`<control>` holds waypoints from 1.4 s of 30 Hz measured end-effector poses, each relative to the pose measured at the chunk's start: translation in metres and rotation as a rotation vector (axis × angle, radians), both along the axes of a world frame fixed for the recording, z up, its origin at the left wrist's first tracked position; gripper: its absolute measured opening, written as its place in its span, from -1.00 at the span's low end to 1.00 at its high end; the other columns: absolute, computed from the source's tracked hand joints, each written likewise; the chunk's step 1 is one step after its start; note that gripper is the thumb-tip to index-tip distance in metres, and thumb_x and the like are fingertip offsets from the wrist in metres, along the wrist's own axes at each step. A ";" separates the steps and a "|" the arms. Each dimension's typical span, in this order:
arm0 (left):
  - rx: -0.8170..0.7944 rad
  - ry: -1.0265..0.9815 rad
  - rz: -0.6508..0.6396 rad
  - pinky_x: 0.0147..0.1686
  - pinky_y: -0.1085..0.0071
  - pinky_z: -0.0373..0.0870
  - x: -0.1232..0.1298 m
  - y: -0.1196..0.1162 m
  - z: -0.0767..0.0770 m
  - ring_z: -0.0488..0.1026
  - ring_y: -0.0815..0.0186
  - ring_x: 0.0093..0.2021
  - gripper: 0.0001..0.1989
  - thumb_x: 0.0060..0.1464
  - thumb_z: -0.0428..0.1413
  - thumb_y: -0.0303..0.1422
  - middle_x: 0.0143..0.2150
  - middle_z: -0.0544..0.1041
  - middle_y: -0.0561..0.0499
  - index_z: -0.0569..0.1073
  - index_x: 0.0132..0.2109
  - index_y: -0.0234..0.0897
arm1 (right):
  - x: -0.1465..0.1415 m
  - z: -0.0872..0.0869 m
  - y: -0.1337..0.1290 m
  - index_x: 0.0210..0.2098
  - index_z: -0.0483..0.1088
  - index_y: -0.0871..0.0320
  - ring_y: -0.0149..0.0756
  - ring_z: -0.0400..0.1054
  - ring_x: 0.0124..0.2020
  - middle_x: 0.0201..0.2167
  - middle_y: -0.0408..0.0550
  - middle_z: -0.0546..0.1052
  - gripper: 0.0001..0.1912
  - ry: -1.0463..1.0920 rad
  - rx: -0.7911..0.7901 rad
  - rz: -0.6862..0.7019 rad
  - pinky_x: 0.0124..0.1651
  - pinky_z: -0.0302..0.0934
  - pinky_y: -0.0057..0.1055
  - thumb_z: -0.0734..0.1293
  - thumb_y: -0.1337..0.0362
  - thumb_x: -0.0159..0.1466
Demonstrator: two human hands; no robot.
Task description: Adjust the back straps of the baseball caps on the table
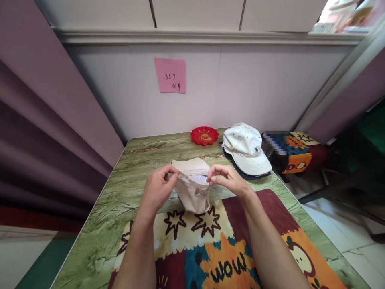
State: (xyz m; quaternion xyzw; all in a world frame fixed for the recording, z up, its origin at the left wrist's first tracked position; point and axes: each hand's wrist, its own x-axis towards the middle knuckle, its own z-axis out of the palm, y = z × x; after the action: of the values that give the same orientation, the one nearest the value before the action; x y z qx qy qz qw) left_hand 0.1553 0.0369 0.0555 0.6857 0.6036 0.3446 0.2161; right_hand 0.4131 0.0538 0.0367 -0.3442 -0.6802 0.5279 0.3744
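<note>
A beige baseball cap (192,196) is upturned in front of me, its opening facing up and its brim toward the back. The strap and buckle at its rear face me. My left hand (159,186) pinches the cap's rim on the left between thumb and fingers. On the other side, my right hand (230,180) is closed on the right part of the rim. The crown's lower end is at the far edge of the patterned mat (210,241).
A white cap (245,144) sits on a dark cap (251,176) at the table's back right. Left of them is a red scalloped dish (204,135). A pink note (170,75) is on the wall behind the wood-patterned table (132,172). Purple curtains (39,120) hang at the left.
</note>
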 end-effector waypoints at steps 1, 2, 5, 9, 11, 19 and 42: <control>-0.047 -0.008 -0.022 -0.51 0.46 0.15 0.000 -0.001 0.002 0.27 0.35 -0.52 -0.84 0.12 0.09 -0.28 -0.53 0.42 0.10 0.52 -0.31 -0.22 | 0.000 0.002 -0.001 -0.33 0.46 0.18 -0.30 0.43 -0.36 -0.45 -0.10 0.53 -0.82 -0.003 -0.039 0.010 -0.22 0.30 -0.37 0.37 0.17 0.24; -0.083 -0.022 -0.034 -0.53 0.46 0.13 -0.001 -0.003 0.004 0.24 0.37 -0.56 -0.84 0.12 0.10 -0.27 -0.57 0.37 0.13 0.52 -0.30 -0.22 | 0.000 0.003 -0.002 -0.33 0.46 0.18 -0.31 0.42 -0.39 -0.46 -0.11 0.53 -0.79 -0.018 -0.057 -0.007 -0.25 0.30 -0.38 0.38 0.14 0.24; -0.108 -0.056 -0.015 -0.54 0.47 0.14 -0.005 -0.003 0.007 0.24 0.37 -0.59 -0.84 0.10 0.14 -0.24 -0.61 0.31 0.16 0.51 -0.24 -0.22 | -0.002 0.005 -0.002 -0.32 0.48 0.17 -0.33 0.40 -0.38 -0.41 -0.09 0.54 -0.76 -0.109 0.025 -0.154 -0.29 0.26 -0.42 0.38 0.10 0.25; -0.078 -0.048 -0.138 -0.50 0.46 0.19 -0.002 -0.002 0.005 0.30 0.37 -0.52 -0.83 0.13 0.13 -0.24 -0.44 0.47 0.07 0.53 -0.22 -0.23 | -0.010 0.014 -0.009 -0.26 0.53 0.12 -0.30 0.43 -0.30 -0.30 -0.08 0.59 -0.73 -0.271 0.192 -0.273 -0.27 0.20 -0.43 0.39 0.04 0.24; -0.046 -0.030 -0.271 -0.44 0.45 0.24 0.008 -0.003 0.003 0.37 0.35 -0.42 -0.83 0.16 0.11 -0.25 -0.24 0.54 -0.01 0.53 -0.23 -0.24 | -0.016 0.017 -0.014 -0.24 0.55 0.09 -0.28 0.43 -0.31 -0.30 -0.08 0.60 -0.68 -0.391 0.228 -0.290 -0.29 0.16 -0.43 0.40 -0.02 0.21; -0.105 -0.019 -0.431 -0.33 0.40 0.29 0.047 -0.012 -0.002 0.37 0.33 -0.37 -0.67 0.03 0.23 -0.37 -0.20 0.49 0.06 0.42 -0.03 -0.20 | -0.023 0.007 -0.011 -0.42 0.45 0.15 -0.36 0.35 -0.46 -0.50 -0.13 0.51 -0.70 -0.154 -0.014 -0.255 -0.40 0.14 -0.46 0.38 0.04 0.23; 0.256 -0.088 -0.179 -0.34 0.42 0.32 0.020 -0.005 0.007 0.32 0.37 -0.36 -0.83 0.18 0.14 -0.33 -0.07 0.42 -0.06 0.56 -0.09 -0.17 | -0.025 0.015 -0.015 -0.35 0.50 0.18 -0.41 0.26 -0.52 -0.58 -0.16 0.43 -0.65 0.133 -0.024 -0.360 -0.46 0.14 -0.46 0.41 -0.01 0.20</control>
State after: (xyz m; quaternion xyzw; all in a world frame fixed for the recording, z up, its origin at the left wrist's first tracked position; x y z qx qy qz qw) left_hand 0.1754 0.0321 0.0624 0.7430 0.4809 0.4280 0.1831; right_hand 0.3885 0.0391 0.0513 -0.4292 -0.5751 0.4819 0.5029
